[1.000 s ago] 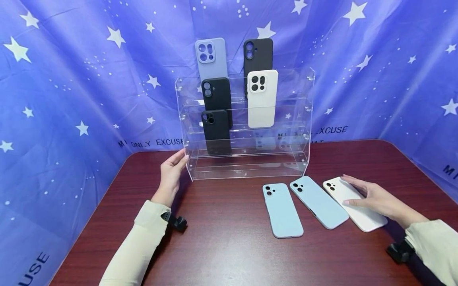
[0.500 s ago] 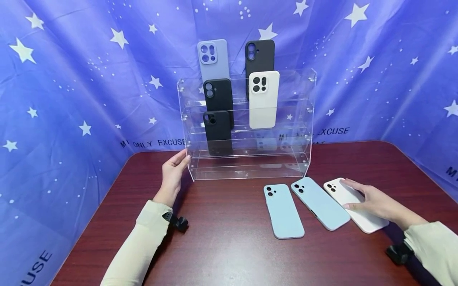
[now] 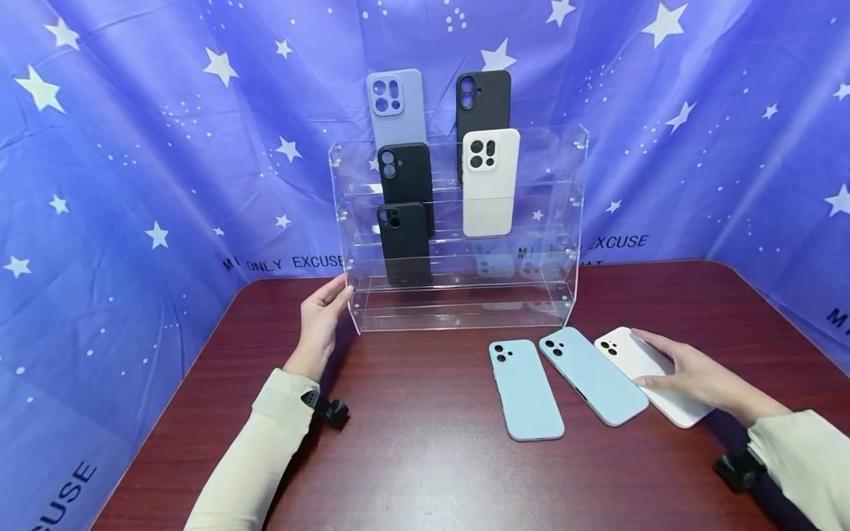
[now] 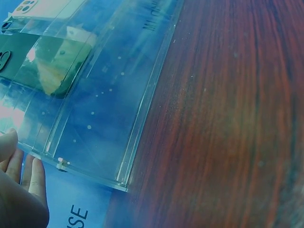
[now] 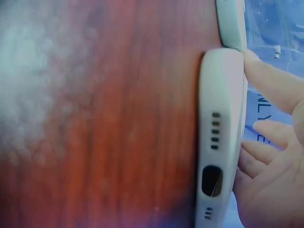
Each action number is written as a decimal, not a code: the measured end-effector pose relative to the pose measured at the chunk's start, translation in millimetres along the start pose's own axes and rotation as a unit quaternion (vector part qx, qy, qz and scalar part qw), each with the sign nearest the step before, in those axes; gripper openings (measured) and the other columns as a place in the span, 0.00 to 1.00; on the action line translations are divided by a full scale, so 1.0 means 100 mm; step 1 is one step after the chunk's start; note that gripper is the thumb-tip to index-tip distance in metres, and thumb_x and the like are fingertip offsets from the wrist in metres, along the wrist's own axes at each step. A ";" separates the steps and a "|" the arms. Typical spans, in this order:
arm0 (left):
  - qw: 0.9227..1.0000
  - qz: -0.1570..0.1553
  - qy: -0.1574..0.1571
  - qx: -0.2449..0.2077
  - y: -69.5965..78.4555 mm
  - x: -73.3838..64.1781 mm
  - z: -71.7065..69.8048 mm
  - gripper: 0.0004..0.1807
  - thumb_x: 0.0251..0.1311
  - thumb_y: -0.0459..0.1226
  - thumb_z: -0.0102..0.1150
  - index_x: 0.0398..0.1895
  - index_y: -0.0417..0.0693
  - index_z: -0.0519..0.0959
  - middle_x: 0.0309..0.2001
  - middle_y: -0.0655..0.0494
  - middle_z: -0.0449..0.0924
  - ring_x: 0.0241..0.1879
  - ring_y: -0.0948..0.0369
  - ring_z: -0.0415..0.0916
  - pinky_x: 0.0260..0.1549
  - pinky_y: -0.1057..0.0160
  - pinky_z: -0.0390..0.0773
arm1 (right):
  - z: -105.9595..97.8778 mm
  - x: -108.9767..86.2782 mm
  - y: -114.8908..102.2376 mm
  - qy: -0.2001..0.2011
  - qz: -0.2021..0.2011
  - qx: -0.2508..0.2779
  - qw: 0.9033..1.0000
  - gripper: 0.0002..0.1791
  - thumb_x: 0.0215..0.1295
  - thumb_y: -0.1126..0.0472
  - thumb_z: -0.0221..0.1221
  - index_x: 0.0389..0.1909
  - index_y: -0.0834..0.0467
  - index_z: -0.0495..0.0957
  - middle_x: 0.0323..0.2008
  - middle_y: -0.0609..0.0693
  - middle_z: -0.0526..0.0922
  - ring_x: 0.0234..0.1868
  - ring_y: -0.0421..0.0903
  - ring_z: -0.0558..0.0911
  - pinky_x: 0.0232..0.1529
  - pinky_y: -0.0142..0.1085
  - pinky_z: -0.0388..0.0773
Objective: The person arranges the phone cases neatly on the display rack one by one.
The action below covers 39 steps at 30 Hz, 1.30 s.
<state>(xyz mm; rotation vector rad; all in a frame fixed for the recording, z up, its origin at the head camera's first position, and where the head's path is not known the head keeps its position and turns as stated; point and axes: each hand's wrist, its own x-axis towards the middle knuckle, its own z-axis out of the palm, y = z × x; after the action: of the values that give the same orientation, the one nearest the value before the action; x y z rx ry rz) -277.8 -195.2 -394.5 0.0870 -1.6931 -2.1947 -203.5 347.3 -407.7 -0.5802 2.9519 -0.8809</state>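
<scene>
My left hand (image 3: 320, 318) grips the left side edge of a clear acrylic display stand (image 3: 458, 321), thumb in front and fingers on the outer side. At the right, my right hand (image 3: 693, 372) lies over a white phone case (image 3: 634, 358) on the table, thumb at its near edge and fingers at its far edge. In the right wrist view the end of this phone case (image 5: 221, 95) shows a port hole and speaker slots. Left of it lie two light blue phone cases, one slanted (image 3: 594, 380) and one straighter (image 3: 527, 391).
The stand holds a lavender case (image 3: 405, 129), a dark grey case (image 3: 494, 110), a white case (image 3: 488, 206) and two black cases, one higher (image 3: 412, 173) and one lower (image 3: 408, 247). A starry blue curtain (image 3: 252, 147) hangs behind the reddish-brown table (image 3: 412, 457).
The white phone case under my right hand has slid slightly left, closer to the slanted light blue case. My left hand keeps its hold on the stand.
</scene>
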 end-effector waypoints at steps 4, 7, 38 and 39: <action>1.000 -0.001 -0.001 0.000 -0.01 0.00 0.00 0.22 0.57 0.22 0.56 0.56 0.25 0.70 0.31 0.70 0.83 0.33 0.73 0.80 0.38 0.74 0.79 | 0.01 0.00 -0.01 -0.002 0.008 -0.008 1.000 0.44 0.51 0.55 0.69 0.65 0.70 0.60 0.57 0.73 0.68 0.41 0.28 0.64 0.34 0.24 0.64; 1.000 0.001 0.001 -0.002 0.00 0.00 0.01 0.22 0.57 0.22 0.57 0.56 0.25 0.70 0.31 0.70 0.83 0.33 0.73 0.80 0.37 0.74 0.79 | 0.02 0.00 -0.01 0.003 -0.001 -0.012 1.000 0.43 0.51 0.55 0.69 0.64 0.70 0.62 0.57 0.73 0.69 0.42 0.25 0.63 0.35 0.22 0.62; 1.000 -0.008 0.009 -0.005 -0.02 0.00 -0.01 0.22 0.57 0.24 0.59 0.56 0.25 0.71 0.32 0.66 0.83 0.34 0.71 0.80 0.37 0.73 0.79 | -0.23 0.12 -0.43 0.131 0.046 -0.001 0.990 0.16 0.59 0.64 0.63 0.44 0.71 0.80 0.34 0.66 0.84 0.26 0.23 0.73 0.20 0.25 0.71; 1.000 -0.006 0.010 -0.005 -0.02 0.01 -0.01 0.22 0.57 0.24 0.59 0.55 0.25 0.71 0.32 0.66 0.83 0.34 0.71 0.80 0.38 0.72 0.79 | -0.25 0.13 -0.45 0.124 0.042 0.006 0.991 0.16 0.58 0.65 0.63 0.44 0.71 0.80 0.34 0.66 0.84 0.26 0.24 0.74 0.20 0.25 0.71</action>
<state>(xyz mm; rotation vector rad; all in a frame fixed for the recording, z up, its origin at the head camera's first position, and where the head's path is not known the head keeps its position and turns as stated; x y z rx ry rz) -278.7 -195.6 -396.3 0.1168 -1.6750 -2.2046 -202.6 321.7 -361.4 -0.3650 3.1584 -1.0317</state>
